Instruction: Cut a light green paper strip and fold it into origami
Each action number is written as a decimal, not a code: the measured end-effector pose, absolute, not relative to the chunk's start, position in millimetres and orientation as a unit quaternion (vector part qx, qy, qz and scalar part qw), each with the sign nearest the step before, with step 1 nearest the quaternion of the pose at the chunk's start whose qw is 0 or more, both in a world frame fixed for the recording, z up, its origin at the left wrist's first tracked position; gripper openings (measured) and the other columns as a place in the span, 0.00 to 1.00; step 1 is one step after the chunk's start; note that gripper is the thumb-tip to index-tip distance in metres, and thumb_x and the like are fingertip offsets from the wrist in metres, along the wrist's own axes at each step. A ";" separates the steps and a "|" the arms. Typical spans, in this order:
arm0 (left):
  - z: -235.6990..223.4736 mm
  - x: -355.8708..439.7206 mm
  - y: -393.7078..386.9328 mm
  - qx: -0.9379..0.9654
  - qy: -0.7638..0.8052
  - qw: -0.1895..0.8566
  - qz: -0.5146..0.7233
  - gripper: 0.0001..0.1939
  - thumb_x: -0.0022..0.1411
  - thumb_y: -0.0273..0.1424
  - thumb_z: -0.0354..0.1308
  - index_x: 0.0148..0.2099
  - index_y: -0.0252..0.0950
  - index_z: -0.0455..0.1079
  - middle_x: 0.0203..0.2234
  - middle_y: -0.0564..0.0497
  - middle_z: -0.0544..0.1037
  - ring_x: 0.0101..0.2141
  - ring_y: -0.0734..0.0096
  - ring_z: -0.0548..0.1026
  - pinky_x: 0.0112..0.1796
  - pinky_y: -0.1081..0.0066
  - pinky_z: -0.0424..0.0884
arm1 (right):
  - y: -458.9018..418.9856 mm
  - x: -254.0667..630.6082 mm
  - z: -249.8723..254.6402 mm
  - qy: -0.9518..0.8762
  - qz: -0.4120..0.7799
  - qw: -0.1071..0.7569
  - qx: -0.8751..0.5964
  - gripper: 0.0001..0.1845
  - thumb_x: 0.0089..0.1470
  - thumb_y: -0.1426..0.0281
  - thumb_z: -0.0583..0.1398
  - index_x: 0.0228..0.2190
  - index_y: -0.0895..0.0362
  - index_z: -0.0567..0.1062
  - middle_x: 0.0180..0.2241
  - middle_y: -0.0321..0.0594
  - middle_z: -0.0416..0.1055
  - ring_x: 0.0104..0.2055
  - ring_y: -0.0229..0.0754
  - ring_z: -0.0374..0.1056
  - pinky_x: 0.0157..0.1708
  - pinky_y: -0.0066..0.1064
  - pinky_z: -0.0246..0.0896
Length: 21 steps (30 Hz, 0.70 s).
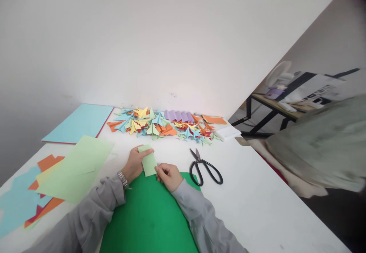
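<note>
A small light-green paper rectangle (149, 163) is held up between my two hands, above the far end of a green sheet (151, 215). My left hand (135, 164) grips its upper left side, thumb lying across the front. At its lower right edge, my right hand (169, 176) pinches the paper between thumb and curled fingers. Black-handled scissors (204, 167) lie on the white table to the right of my right hand, blades slightly apart and pointing away from me.
Folded paper pieces (153, 129) in several colours are heaped along the wall, beside a purple pleated paper (179, 116). At left lie a light-green sheet (77, 169), coloured scraps (20, 195) and a light-blue sheet (81, 122). Another person's sleeve (320, 142) shows at right.
</note>
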<state>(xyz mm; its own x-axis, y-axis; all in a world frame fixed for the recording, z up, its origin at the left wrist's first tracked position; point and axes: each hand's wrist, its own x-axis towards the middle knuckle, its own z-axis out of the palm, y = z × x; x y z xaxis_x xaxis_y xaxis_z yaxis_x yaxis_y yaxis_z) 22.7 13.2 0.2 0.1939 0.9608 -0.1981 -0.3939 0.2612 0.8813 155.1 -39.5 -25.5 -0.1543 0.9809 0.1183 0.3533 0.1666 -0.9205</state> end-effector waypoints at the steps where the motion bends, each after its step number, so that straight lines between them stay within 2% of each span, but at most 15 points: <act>1: 0.5 21.9 14.1 0.351 0.401 0.685 0.497 0.11 0.37 0.28 0.65 0.24 0.32 0.66 0.14 0.56 0.68 0.15 0.80 0.65 0.18 0.77 0.61 | -39.9 155.0 -25.4 -0.654 0.388 0.398 -0.514 0.18 0.50 0.63 0.51 0.14 0.57 0.66 0.11 0.32 0.62 0.13 0.31 0.55 0.16 0.23 0.50; 10: 2.1 18.1 17.4 0.335 0.414 0.684 0.499 0.11 0.39 0.31 0.64 0.26 0.32 0.68 0.17 0.54 0.71 0.16 0.79 0.65 0.19 0.76 0.61 | -41.0 156.9 -25.2 -0.668 0.383 0.382 -0.511 0.19 0.50 0.64 0.52 0.13 0.58 0.66 0.11 0.31 0.62 0.13 0.31 0.54 0.16 0.23 0.48; 21: 3.2 18.6 17.4 0.337 0.409 0.686 0.498 0.09 0.41 0.31 0.62 0.24 0.32 0.67 0.18 0.54 0.69 0.17 0.79 0.64 0.19 0.76 0.59 | -40.7 157.8 -24.0 -0.675 0.383 0.374 -0.508 0.18 0.49 0.66 0.52 0.12 0.58 0.65 0.11 0.32 0.62 0.13 0.30 0.53 0.16 0.22 0.49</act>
<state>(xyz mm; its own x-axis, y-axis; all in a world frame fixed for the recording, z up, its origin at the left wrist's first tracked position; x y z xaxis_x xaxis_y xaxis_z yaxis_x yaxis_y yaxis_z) 18.6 17.4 3.2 0.1687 0.9595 -0.2255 -0.4076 0.2762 0.8704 157.8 -40.7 -24.0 -0.2040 0.9722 0.1153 0.3992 0.1901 -0.8969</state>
